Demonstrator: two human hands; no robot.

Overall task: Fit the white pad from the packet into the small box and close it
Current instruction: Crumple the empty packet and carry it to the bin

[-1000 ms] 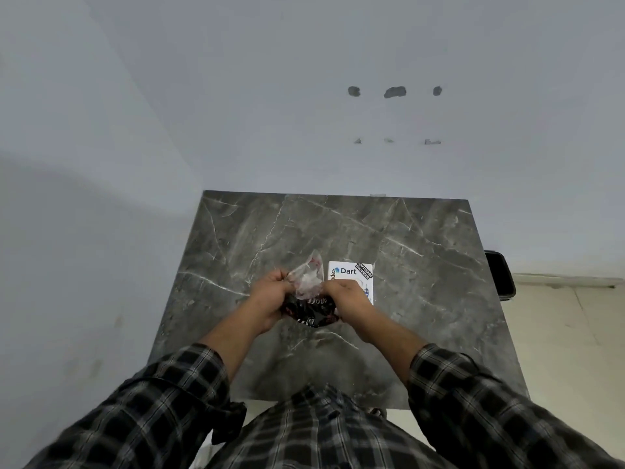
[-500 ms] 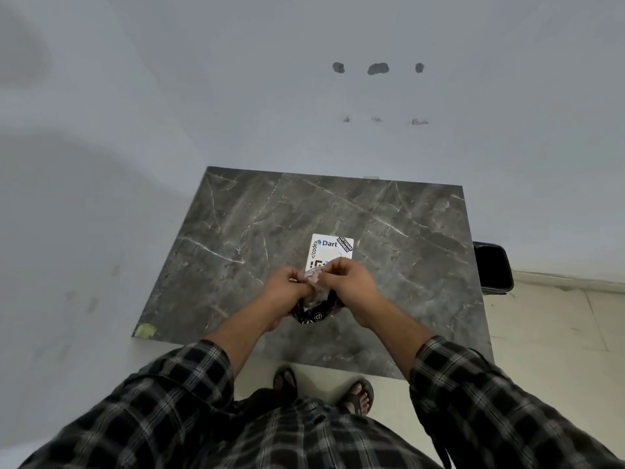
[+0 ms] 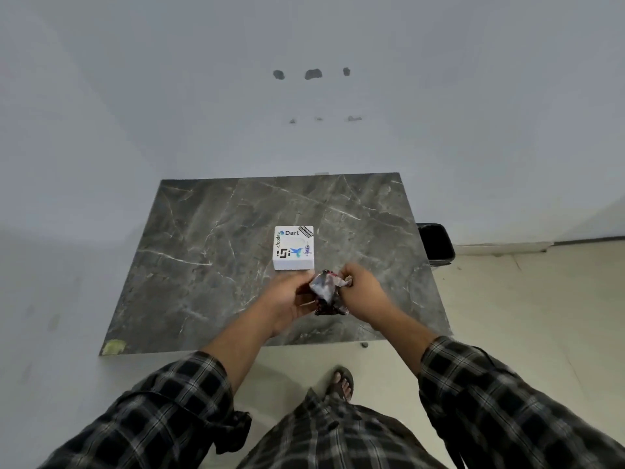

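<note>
A small white box (image 3: 293, 247) with stickers on its lid sits closed on the grey marble table (image 3: 209, 258). Just in front of it I hold a crumpled dark packet (image 3: 326, 292) above the table. My left hand (image 3: 287, 301) grips the packet's left side. My right hand (image 3: 360, 289) pinches its upper right edge. The white pad is not visible; the packet hides whatever is inside.
The table stands against a pale wall. A black bin (image 3: 436, 243) sits on the floor beside the table's right edge. A yellowish patch (image 3: 114, 346) marks the near left corner. My sandalled foot (image 3: 341, 384) shows below the table's front edge.
The view has pulled back and the box is now fully uncovered. Both hands with the packet have shifted to the right and nearer, away from the box.
</note>
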